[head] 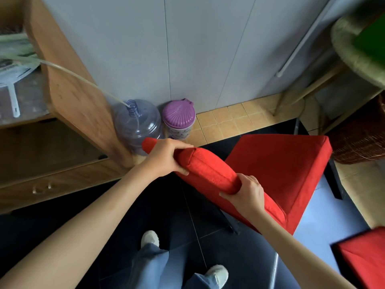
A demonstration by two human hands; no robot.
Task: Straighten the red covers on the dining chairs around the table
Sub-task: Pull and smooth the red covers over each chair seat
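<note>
Both hands on the chair back!
Head view: left hand [166,157] and right hand [246,189] each clench the red cover [208,170] along the backrest top of the dining chair [277,163], near centre; water jug [136,124] and purple-lidded bin [179,116] stand just beyond.

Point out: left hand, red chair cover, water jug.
left hand [166,158], head view, back of the hand gripping the backrest top.
red chair cover [277,163], head view, middle of the seat panel.
water jug [138,125], head view, clear shoulder below the neck.
</note>
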